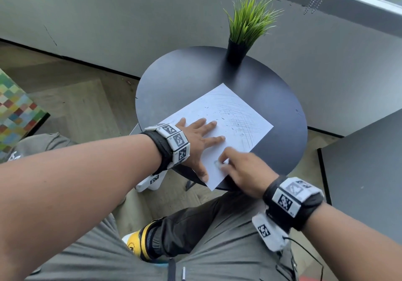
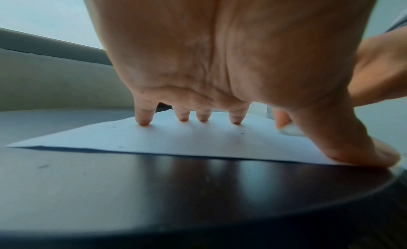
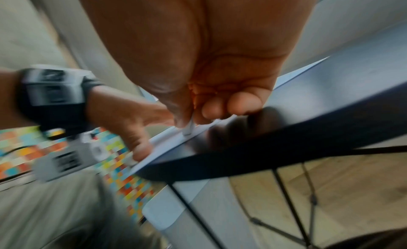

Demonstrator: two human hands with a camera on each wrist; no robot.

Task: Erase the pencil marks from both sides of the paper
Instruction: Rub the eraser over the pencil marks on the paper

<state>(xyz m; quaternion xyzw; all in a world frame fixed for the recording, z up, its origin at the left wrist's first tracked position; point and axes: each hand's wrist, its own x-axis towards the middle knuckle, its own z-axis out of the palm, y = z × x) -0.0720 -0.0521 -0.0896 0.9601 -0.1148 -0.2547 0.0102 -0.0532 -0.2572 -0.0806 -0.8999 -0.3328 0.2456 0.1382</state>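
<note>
Paper (image 1: 219, 128) lay flat on the round black table (image 1: 178, 80) at the centre of the head view, one corner overhanging the table's near edge at lower centre. Left hand (image 1: 195, 141) was spread wide, fingers straight, with the fingertips (image 2: 143, 121) and thumb pressing the sheet down; it grasped nothing. Right hand (image 1: 243, 172), just right of the left thumb, pinched a small pale eraser (image 1: 218, 164) between thumb and curled fingers and held it against the sheet near that overhanging corner. In the right-wrist view the eraser (image 3: 188, 129) met the sheet close to the table's edge; motion blur there suggested rubbing was under way. Pencil marks (image 1: 239, 117), curved grey strokes, covered the right half of the sheet toward the frame's centre right, with dark eraser crumbs (image 1: 224, 118) scattered among them. A potted plant (image 1: 239, 41) stood at the table's far rim, upper centre, well apart from the work.

Judged from this, the first side was only partly cleaned and the reverse untouched. Good practice for this step: keep the pinning hand close beside the rubbed patch, stroke away from it so the sheet stays taut, use short firm strokes, and go lightly over the unsupported corner, which could crease or tear. Crumbs should be brushed off before turning the sheet over.
</note>
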